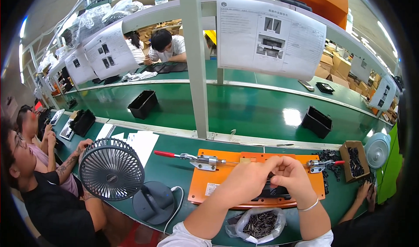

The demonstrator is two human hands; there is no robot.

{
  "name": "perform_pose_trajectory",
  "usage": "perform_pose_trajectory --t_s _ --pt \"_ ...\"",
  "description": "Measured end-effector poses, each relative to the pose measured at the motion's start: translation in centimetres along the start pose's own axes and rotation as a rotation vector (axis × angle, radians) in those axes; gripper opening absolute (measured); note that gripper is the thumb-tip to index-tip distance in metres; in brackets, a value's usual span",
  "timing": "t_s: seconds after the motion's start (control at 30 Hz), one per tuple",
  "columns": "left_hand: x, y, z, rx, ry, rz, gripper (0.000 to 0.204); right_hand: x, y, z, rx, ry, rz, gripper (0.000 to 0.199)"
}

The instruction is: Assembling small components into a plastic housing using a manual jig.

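Fan [112, 168] stands left of fixture [201, 179]; bag [280, 224] lies before it.

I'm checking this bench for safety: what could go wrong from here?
The open, translucent plastic bag of small, dark metal pieces sits between the forearms; a bump might spill them. The white cable at the base of the dark grey, round fan runs near the left forearm, so a sleeve could snag it. The right hand is close beside a red-handled metal clamp and might knock it.
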State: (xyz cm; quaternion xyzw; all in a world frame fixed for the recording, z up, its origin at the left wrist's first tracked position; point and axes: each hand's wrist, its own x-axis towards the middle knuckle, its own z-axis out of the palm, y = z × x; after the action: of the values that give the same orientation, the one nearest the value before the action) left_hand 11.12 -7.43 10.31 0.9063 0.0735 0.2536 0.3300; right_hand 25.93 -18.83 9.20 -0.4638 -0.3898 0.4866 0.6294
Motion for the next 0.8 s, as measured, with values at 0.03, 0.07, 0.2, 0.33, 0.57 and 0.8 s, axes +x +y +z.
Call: perform_pose_trajectory --t_s 0.03,0.07,0.2,0.33,0.57,0.8 --pt "0.0 0.1 0.0 0.027 0.028 -0.058 0.025 0.0 0.2 0.0 0.001 -0.005 0.002 0.032" --pt "0.0 0.1 0.0 0.029 0.032 -0.063 0.025 0.1 0.4 0.1 -0.009 0.014 -0.021 0.032" --pt "0.5 0.1 0.2 0.019 -0.036 -0.052 0.024 0.3 0.9 0.0 0.001 0.139 -0.114 0.034" --pt "0.1 -0.6 0.5 -0.091 -0.034 -0.024 0.025 1.1 0.3 0.1 0.019 0.145 -0.049 0.033" --pt "0.2 -0.4 -0.3 -0.102 -0.079 -0.122 0.037 2.4 0.7 -1.8 0.01 0.152 -0.105 0.02" --pt "-0.7 -3.5 -2.9 0.126 -0.03 -0.205 0.02 5.2 -1.1 -4.0 -0.496 0.069 0.01 0.011"
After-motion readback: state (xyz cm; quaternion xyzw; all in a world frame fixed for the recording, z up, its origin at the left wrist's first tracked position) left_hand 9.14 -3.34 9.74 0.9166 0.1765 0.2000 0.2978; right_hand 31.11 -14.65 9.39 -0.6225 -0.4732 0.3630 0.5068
